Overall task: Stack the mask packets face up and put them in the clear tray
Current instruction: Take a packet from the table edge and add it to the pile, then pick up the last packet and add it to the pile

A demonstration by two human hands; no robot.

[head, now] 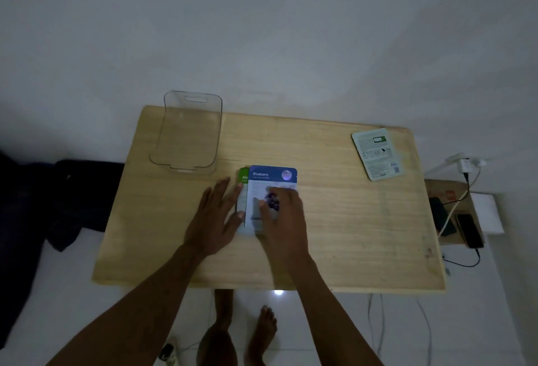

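"Blueberry" heads the blue packet point(272, 175); "Alo" shows on the green packet point(243, 176).

Both hands point(217, 220) point(283, 220) rest flat on the overlapping blueberry packet point(272, 176) and green packet point(243, 175).

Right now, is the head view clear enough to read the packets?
Head view: dim and bluish, wide-angle bowing at the table edges; "Blueberry" on the top packet reads, the far packet print is too small, right hand slightly blurred.
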